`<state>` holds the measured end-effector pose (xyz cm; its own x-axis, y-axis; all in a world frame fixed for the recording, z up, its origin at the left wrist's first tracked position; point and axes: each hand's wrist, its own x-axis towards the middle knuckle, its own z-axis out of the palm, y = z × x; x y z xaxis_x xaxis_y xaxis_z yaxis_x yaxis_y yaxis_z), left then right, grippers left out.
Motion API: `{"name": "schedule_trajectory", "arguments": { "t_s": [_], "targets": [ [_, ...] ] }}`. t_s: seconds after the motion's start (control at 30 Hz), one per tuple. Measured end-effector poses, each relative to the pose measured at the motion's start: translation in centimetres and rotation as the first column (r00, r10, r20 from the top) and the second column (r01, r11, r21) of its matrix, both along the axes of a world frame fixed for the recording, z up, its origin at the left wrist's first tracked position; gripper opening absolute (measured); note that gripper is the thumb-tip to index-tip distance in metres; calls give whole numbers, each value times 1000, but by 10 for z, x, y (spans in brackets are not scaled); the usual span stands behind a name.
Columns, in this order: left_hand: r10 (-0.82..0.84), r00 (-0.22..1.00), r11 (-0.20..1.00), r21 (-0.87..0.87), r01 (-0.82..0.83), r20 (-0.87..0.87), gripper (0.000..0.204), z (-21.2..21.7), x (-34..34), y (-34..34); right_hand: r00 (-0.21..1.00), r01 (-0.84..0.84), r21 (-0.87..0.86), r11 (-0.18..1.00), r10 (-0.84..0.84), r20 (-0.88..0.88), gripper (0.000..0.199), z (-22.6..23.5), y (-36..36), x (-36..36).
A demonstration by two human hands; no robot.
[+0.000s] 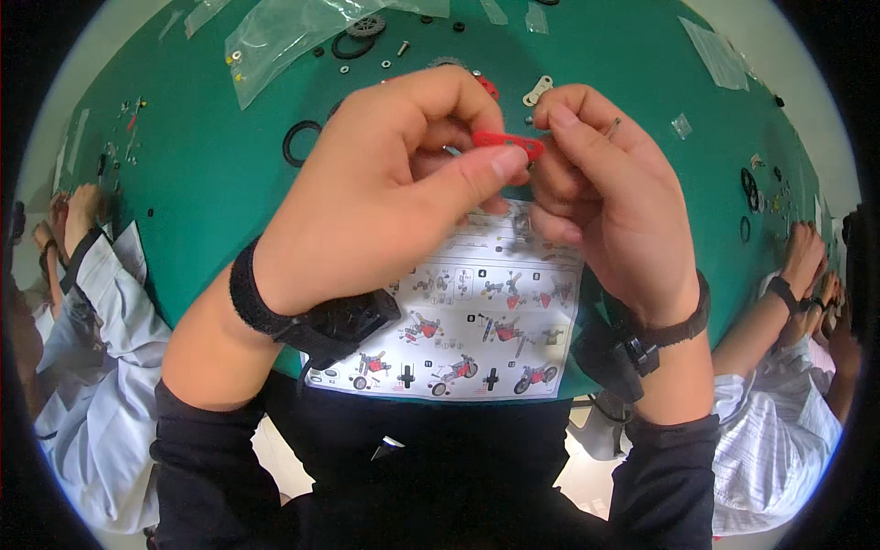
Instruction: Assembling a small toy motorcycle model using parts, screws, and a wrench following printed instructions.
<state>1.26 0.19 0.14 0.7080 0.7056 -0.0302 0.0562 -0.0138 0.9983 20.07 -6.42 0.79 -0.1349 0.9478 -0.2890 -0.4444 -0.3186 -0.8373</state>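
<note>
Both of my hands meet above the green table, over the top of a printed sheet. A small red perforated plate [507, 141] is pinched between the thumb and fingers of my left hand [385, 174]. Close beside its right end is my right hand [623, 202], thumb and forefinger pressed together. A thin metal rod end [614, 127] sticks out behind those fingers; the rest of it is hidden, so its kind is unclear. The instruction sheet [440, 353] below shows step drawings of a red model motorcycle and is partly covered by my hands and wrist straps.
Beyond my hands lie a pale two-hole link plate [538, 90], a black rubber ring [301, 144], a grey toothed wheel [367, 26], a screw [403, 49] and nuts. Clear plastic bags [275, 46] rest at the far side. Other people's hands [803, 257] work at both sides.
</note>
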Motion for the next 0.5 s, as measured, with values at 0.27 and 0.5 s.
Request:
{"name": "schedule_trajectory", "arguments": {
  "t_s": [0.27, 0.5],
  "targets": [
    [107, 994, 992, 67, -105, -32, 18, 7, -7, 9, 687, 44, 319, 947, -261, 679, 11, 12, -10, 14],
    [26, 999, 980, 198, -16, -45, 16, 4, -11, 9, 191, -526, 52, 849, 58, 980, 30, 13, -16, 26]
  ]
}}
